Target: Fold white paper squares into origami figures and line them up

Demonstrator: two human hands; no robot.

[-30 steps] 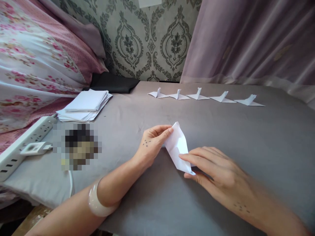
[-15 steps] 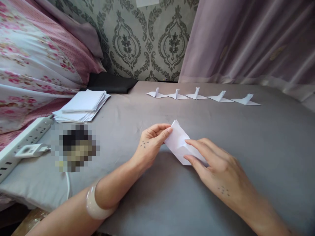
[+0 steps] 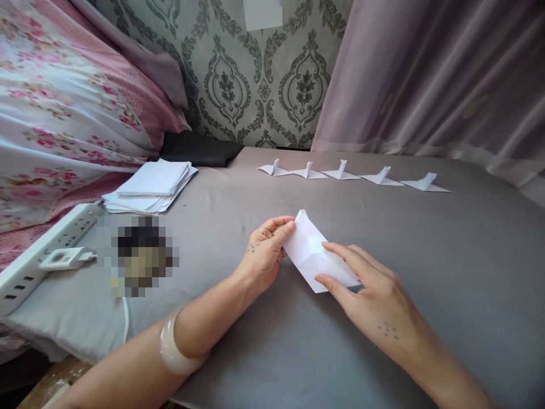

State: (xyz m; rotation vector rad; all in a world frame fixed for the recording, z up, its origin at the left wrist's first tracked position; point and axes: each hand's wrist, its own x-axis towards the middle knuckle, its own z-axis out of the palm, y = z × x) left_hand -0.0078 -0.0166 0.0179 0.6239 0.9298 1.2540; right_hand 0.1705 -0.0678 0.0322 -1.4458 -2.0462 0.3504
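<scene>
A folded white paper is held slanted above the grey cloth, its narrow tip pointing away from me. My left hand pinches its upper left edge between thumb and fingers. On the other side, my right hand grips the lower right part, with the thumb near the bottom corner and the index finger on the upper edge. Beyond my hands stand several folded paper figures in a row, each with an upright narrow piece and flat, spread sides. A bangle circles my left forearm.
A stack of white paper lies at the back left, in front of a black folded item. A white power strip with a plugged charger and a blurred object occupy the left side. Curtains hang behind.
The view has tilted and shifted slightly, so the background sits lower and a bit further right. Both hands keep hold of the folded paper, with the right thumb slightly nearer its bottom corner.
</scene>
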